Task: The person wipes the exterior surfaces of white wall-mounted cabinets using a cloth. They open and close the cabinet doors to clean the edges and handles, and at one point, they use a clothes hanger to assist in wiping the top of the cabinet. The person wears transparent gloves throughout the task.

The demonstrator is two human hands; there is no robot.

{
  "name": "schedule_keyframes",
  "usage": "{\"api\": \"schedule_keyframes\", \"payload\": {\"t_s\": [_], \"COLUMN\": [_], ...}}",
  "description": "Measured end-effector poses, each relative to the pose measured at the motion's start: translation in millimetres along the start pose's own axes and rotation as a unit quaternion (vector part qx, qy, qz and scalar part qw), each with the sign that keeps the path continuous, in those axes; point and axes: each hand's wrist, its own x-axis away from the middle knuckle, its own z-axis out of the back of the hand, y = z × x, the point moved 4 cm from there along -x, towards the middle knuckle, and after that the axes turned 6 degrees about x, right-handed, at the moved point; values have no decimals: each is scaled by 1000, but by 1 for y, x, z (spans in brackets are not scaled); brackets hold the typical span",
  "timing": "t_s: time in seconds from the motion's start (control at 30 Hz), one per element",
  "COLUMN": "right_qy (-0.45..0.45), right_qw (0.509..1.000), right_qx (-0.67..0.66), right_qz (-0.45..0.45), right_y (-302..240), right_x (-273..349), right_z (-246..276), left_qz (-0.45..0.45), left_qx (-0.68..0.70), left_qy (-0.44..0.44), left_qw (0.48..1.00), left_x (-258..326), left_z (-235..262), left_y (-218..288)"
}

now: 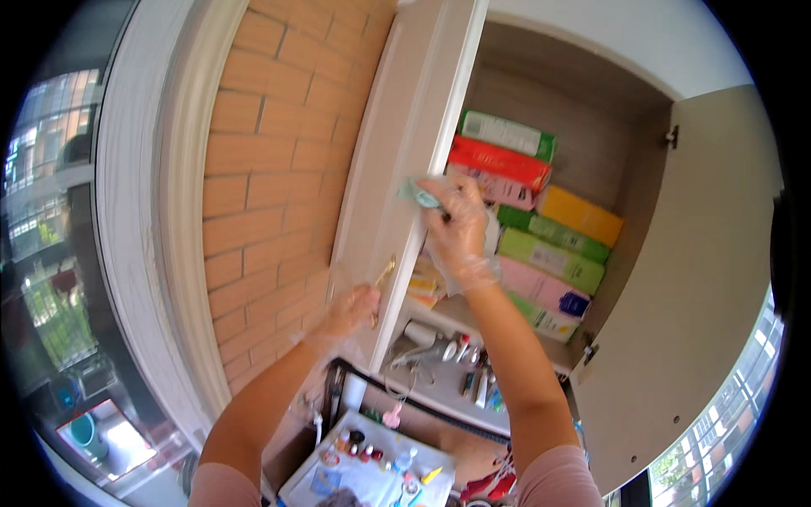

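Observation:
A pale cabinet door (389, 160) stands swung out to the left of its cupboard. My left hand (345, 314), in a thin clear plastic glove, is closed around the lower part of the brass door handle (386, 272). Higher up, my right hand (460, 215) wears the same kind of glove. Its fingers pinch a light green cloth (414, 193) against the door near its free edge. Part of the cloth lies hidden under the fingers.
Stacked boxes (553, 258) in green, red, pink and yellow fill part of the cupboard. A second door (676, 279) hangs open at right. A hair dryer (427, 348) and small bottles lie on the shelf below. Lower down, a white table (372, 460) holds small items. A brick-patterned wall (262, 186) runs at left.

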Motion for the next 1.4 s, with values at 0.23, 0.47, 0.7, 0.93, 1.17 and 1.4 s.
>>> {"api": "schedule_keyframes", "payload": {"t_s": [0.23,0.47,0.7,0.93,1.17,1.4], "right_qy": [126,143,122,108,84,-75], "right_qw": [990,977,983,979,989,967], "right_qx": [58,145,53,121,84,-208], "right_qz": [-28,-63,-124,-122,-87,-125], "right_y": [37,71,70,37,8,-21], "right_x": [-128,-239,-311,-329,-297,-196], "right_z": [4,14,-2,-13,-44,-106], "left_qz": [-16,-46,-7,2,103,38], "left_qx": [-40,-109,13,-46,-433,-377], "left_qy": [5,45,80,45,60,166], "left_qw": [999,992,997,998,893,910], "left_x": [-13,-9,5,18,40,77], "left_z": [17,-1,21,58,38,59], "left_y": [-34,-18,-19,-11,88,172]}}
